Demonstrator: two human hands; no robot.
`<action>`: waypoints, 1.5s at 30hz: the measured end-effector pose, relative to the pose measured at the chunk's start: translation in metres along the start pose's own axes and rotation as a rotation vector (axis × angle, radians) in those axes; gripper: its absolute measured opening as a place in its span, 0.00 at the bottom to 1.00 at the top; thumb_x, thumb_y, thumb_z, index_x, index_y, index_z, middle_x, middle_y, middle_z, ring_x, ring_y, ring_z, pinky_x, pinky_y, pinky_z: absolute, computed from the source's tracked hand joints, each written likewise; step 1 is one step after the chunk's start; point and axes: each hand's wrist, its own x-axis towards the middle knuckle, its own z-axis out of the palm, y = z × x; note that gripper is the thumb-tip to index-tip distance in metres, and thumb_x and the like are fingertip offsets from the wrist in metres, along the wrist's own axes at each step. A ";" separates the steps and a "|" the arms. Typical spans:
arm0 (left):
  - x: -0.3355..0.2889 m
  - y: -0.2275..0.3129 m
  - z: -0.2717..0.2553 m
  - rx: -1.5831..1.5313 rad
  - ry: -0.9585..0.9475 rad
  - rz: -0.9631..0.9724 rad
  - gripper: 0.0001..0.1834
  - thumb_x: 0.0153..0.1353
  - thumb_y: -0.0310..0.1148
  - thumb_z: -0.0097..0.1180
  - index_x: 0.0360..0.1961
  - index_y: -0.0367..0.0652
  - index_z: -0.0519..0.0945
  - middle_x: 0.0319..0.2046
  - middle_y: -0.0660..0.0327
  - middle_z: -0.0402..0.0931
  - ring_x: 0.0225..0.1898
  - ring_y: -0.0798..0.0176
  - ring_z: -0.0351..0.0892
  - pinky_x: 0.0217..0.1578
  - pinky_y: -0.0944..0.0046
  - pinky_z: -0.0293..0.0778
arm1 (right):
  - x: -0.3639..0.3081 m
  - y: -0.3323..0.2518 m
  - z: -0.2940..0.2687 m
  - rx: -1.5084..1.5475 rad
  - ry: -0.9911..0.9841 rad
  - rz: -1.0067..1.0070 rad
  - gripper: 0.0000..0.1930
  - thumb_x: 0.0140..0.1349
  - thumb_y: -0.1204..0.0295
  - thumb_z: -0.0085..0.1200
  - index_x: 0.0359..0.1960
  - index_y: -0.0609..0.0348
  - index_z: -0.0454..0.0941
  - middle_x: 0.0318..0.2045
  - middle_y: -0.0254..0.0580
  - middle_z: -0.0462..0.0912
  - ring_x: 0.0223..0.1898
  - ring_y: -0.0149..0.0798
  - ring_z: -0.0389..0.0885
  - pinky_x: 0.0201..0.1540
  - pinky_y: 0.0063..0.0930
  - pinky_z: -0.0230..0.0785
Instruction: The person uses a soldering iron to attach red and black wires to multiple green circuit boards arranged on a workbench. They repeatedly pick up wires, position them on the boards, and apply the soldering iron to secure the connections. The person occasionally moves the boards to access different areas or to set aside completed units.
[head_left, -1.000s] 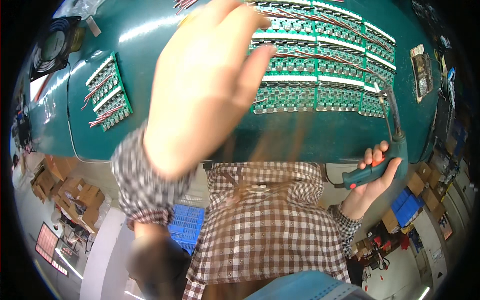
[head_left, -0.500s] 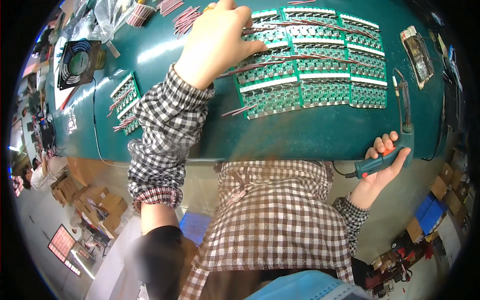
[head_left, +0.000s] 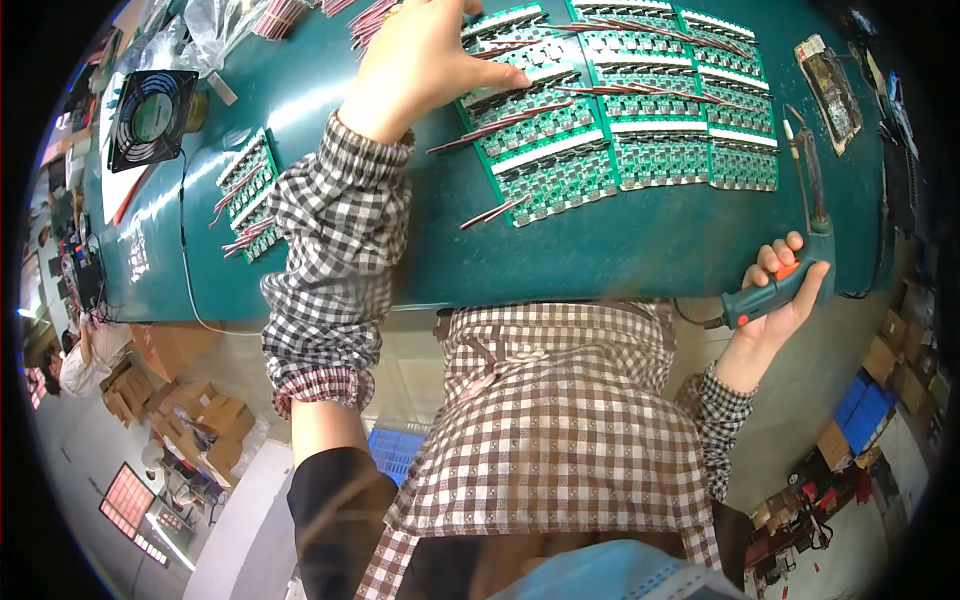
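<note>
My left hand (head_left: pixel 415 65) reaches over the left end of the green circuit board panels (head_left: pixel 660 163). Its thumb is stretched out onto the leftmost panel (head_left: pixel 560 190), well apart from the fingers, which run off toward the top edge and are partly cut off. Red, black and white wires (head_left: pixel 500 125) lie across the panels, with some ends hanging over the left side. At the right, my right hand (head_left: pixel 780 285) is wrapped round the green handle of a soldering gun (head_left: pixel 822 248) with an orange trigger. Its tip points away from me, right of the panels.
A smaller circuit board (head_left: pixel 250 200) with wires lies left of my forearm. Beyond it stand a black fan (head_left: pixel 152 120) and clear plastic bags (head_left: pixel 208 35). Wire bundles (head_left: pixel 372 22) lie at the far edge. A dark, stained tray (head_left: pixel 830 95) sits at the far right.
The whole view has shifted slightly. The leftmost panel sits a little nearer me against its neighbours, with a wider gap. My left thumb and fingers are further apart. The right hand keeps its grip.
</note>
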 end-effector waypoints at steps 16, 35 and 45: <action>-0.008 -0.011 0.015 -0.075 0.125 0.078 0.31 0.40 0.42 0.73 0.43 0.37 0.75 0.37 0.50 0.73 0.43 0.49 0.73 0.44 0.56 0.70 | 0.002 0.000 0.012 -0.058 0.099 -0.005 0.22 0.68 0.54 0.47 0.48 0.62 0.64 0.34 0.39 0.73 0.37 0.35 0.74 0.33 0.27 0.77; 0.003 0.004 0.031 -0.215 0.234 0.185 0.35 0.41 0.36 0.73 0.51 0.37 0.74 0.44 0.51 0.76 0.48 0.52 0.76 0.50 0.58 0.71 | 0.001 0.005 0.014 -0.059 0.125 -0.050 0.22 0.68 0.52 0.46 0.46 0.62 0.66 0.33 0.40 0.75 0.36 0.36 0.76 0.30 0.27 0.78; -0.068 0.033 0.019 -0.069 -0.151 0.480 0.38 0.46 0.46 0.67 0.60 0.52 0.70 0.62 0.58 0.64 0.69 0.50 0.55 0.65 0.37 0.48 | 0.001 0.005 0.019 -0.067 0.151 -0.008 0.22 0.69 0.52 0.45 0.47 0.61 0.65 0.34 0.39 0.74 0.36 0.36 0.75 0.32 0.27 0.77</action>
